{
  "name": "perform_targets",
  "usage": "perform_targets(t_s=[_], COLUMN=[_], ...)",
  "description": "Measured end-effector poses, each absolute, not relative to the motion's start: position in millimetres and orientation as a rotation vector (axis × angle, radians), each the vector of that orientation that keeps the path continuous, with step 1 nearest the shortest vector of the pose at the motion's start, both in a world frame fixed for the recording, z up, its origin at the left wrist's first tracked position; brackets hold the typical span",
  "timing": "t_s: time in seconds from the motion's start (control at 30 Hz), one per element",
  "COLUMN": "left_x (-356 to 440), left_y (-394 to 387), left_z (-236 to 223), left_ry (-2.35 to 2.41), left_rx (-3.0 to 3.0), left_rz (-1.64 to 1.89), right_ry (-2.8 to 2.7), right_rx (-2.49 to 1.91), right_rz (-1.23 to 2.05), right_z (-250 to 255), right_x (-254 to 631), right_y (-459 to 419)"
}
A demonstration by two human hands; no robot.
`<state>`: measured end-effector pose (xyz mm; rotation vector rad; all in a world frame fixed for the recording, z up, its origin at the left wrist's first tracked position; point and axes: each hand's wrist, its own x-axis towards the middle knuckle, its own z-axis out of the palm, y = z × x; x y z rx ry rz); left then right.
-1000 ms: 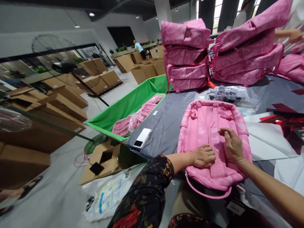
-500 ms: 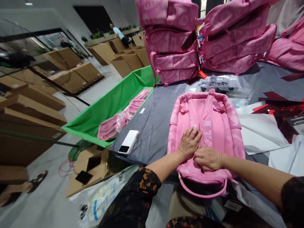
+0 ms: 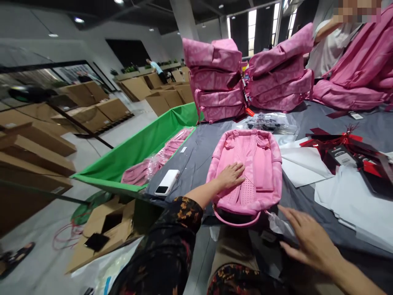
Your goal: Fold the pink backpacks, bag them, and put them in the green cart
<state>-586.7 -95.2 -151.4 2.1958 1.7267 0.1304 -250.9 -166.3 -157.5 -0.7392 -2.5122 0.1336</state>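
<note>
A pink backpack (image 3: 260, 164) lies flat, straps up, on the grey table (image 3: 202, 151) in front of me. My left hand (image 3: 230, 175) rests open on its left shoulder strap, fingers spread and flat. My right hand (image 3: 307, 239) hovers open at the table's near edge, right of the backpack's handle, its fingers reaching toward a crumpled clear plastic bag (image 3: 278, 225). It holds nothing.
Stacks of pink backpacks (image 3: 215, 78) stand at the table's far side, where another person (image 3: 334, 37) works. White paper sheets (image 3: 307, 164) and red-black tags (image 3: 344, 151) lie to the right. A white power bank (image 3: 167, 182) sits left. A green bin (image 3: 135, 151) holds bagged backpacks; cardboard boxes (image 3: 37, 143) fill the floor.
My right hand has left the backpack and moved down right to the table's edge. My left hand slid onto the left strap. The view has tilted up.
</note>
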Motion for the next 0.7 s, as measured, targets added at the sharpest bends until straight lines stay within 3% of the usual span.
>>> perform_targets(t_s=[0.13, 0.17, 0.23, 0.33, 0.5, 0.7], left_x=[-525, -507, -476, -447, -421, -420], left_y=[-165, -195, -258, -316, -298, -278], left_z=[-127, -131, -149, -191, -234, -218], left_ry=[1.767, 1.6, 1.253, 1.65, 1.881, 1.644], left_rx=[2.257, 2.305, 2.248, 1.647, 1.02, 0.808], left_rz=[0.368, 0.607, 0.854, 0.878, 0.953, 1.165], right_ry=[-2.363, -2.299, -2.188, -2.112, -2.01, -2.078], right_rx=[-0.945, -1.009, -1.145, -1.288, -1.304, -1.334], right_rz=[-0.083, -0.055, 0.087, 0.484, 1.074, 1.278], right_z=[-206, -217, -233, -251, -266, -262], right_x=[-234, -235, -236, -233, -224, -205], right_y=[-217, -224, -234, -243, -241, -214])
